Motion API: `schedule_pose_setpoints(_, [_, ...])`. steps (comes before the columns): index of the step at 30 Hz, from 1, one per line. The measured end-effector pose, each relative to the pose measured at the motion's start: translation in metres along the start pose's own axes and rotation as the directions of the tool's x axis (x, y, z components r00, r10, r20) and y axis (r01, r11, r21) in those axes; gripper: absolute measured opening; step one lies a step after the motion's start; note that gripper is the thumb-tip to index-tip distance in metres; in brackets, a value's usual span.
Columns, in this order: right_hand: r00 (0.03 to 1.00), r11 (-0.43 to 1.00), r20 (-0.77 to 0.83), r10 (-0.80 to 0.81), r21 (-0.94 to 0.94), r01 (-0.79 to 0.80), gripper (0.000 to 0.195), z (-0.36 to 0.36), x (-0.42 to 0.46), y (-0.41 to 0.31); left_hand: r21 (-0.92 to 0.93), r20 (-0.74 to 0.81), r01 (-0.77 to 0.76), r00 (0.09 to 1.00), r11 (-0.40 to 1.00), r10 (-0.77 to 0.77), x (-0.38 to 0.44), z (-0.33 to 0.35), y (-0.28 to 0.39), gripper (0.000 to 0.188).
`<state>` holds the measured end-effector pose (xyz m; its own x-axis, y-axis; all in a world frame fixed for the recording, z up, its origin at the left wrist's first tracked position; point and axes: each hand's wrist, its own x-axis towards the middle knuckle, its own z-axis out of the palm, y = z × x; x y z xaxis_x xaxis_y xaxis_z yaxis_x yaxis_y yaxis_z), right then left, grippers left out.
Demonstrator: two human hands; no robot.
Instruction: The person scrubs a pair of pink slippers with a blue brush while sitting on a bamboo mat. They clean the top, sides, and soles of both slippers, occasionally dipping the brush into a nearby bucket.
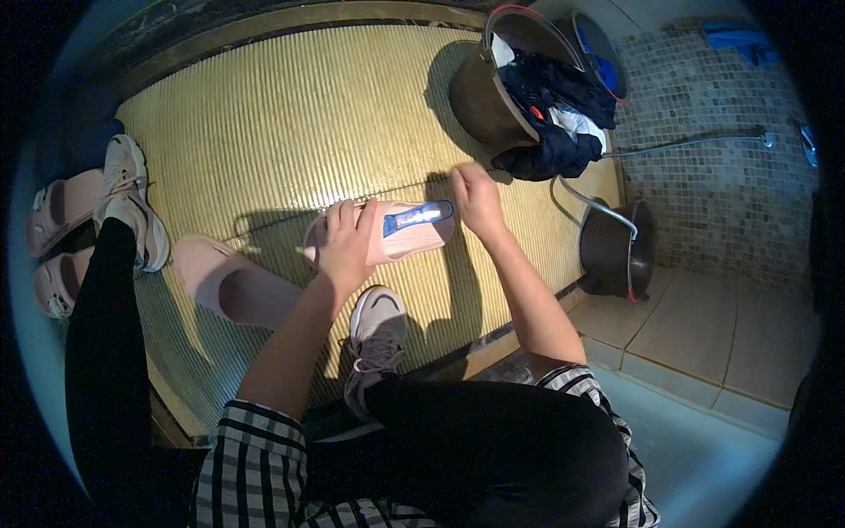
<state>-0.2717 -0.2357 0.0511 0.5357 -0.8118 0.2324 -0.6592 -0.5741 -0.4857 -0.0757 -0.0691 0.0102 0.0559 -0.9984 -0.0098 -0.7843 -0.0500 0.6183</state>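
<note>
My left hand is laid over one end of a pale pink slip-on shoe and holds it against the ribbed yellow mat. On the shoe's ribbed face lies a long, shiny blue-edged piece; whether it is a loose tool or part of the shoe I cannot tell. Just beyond the shoe's right end is my right hand, fingers curled into a fist, with nothing visible in it. The matching pink shoe rests on the mat to the left, its opening showing.
A brown bucket heaped with dark and white cloth stands at upper right, a second bucket behind it. Below, a smaller dark bucket has a metal hose hanging into it. Pink sandals lie far left.
</note>
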Motion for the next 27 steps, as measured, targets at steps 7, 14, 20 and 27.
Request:
schedule_pose_setpoints(7, [0.892, 0.888, 0.139, 0.429, 0.115, -0.445, 0.032, 0.002, -0.029, 0.023, 0.003, -0.055, 0.004, 0.998, 1.000, -0.004, -0.001, 0.004, -0.003, 0.094])
schedule_pose_setpoints(14, [0.702, 0.830, 0.673, 0.234, 0.238, -0.504, 0.030, 0.012, -0.012, -0.015, 0.052, -0.044, 0.037, 0.998, 0.998, -0.034, -0.004, -0.003, 0.000, 0.096])
schedule_pose_setpoints(20, [0.500, 0.689, 0.827, 0.256, 0.207, -0.694, 0.031, -0.005, -0.028, 0.008, 0.090, 0.014, 0.058, 0.998, 0.994, -0.059, -0.002, -0.007, 0.003, 0.097])
schedule_pose_setpoints(27, [0.414, 0.534, 0.752, 0.513, 0.098, -0.840, 0.028, -0.089, -0.057, 0.084, 0.114, 0.102, 0.075, 0.991, 0.991, -0.087, 0.002, -0.016, 0.010, 0.103])
